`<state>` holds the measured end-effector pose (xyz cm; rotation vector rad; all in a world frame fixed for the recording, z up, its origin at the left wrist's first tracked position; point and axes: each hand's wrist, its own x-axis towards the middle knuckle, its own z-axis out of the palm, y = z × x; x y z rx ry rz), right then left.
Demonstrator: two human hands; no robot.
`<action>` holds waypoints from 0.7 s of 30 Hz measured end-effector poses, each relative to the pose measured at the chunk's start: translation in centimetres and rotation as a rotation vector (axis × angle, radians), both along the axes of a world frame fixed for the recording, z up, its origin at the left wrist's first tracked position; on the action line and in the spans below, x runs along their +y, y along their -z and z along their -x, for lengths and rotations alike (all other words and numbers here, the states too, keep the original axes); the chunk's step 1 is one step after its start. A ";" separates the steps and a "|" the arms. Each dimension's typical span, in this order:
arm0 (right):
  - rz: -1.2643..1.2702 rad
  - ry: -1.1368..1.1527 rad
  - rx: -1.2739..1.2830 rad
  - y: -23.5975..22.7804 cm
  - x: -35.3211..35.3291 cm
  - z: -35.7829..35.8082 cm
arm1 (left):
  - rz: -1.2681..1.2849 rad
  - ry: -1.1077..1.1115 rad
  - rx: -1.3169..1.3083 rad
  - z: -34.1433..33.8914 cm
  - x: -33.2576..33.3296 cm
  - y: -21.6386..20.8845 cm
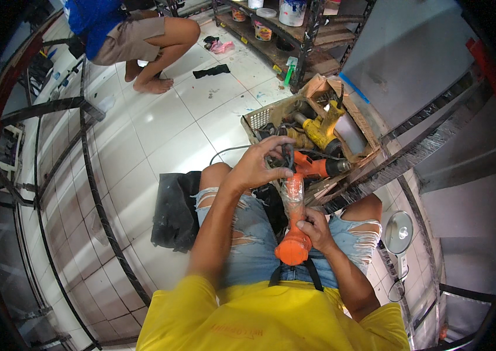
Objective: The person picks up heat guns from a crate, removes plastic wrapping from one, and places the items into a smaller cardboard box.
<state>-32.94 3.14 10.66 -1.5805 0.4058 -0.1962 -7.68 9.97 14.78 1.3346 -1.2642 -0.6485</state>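
Note:
An orange power drill (293, 190) is held above my lap, clear tape wrapped round its handle. Its dark-tipped nose (337, 168) points right, and its wide orange base (293, 250) faces me. My right hand (316, 230) is closed round the lower handle, just above the base. My left hand (261, 162) is at the far end, thumb and fingers curled round a black cable (288, 154) beside the drill's head. Part of that grip is hidden behind the fingers. The cable loops out left of the hand.
Beyond my knees, a plastic crate (254, 121) and a cardboard box (368, 131) hold a yellow power tool (321, 133) and others. A black bag (175, 210) lies by my left leg. Metal bars (414, 155) cross at right. A person (137, 41) squats far left; paint-pot shelves (318, 44) stand behind.

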 end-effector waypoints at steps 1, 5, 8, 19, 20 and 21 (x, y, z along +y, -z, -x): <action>0.003 0.004 0.000 0.2 -0.1 0.1 | 0.007 -0.024 0.011 0.2 -0.1 0.1; 0.012 0.006 -0.015 -0.3 -0.2 -0.1 | 0.018 -0.100 0.043 0.7 -0.3 0.1; -0.010 0.006 0.001 0.0 -0.3 -0.1 | 0.043 -0.144 0.048 0.9 -0.4 0.3; 0.028 0.019 0.004 1.2 -0.1 0.0 | 0.042 -0.293 0.221 1.6 -0.4 0.7; 0.030 0.021 -0.005 1.1 0.0 -0.1 | 0.032 -0.301 0.249 1.7 -0.4 0.8; 0.012 0.029 -0.011 1.1 0.2 -0.2 | 0.022 -0.309 0.278 1.8 -0.5 0.9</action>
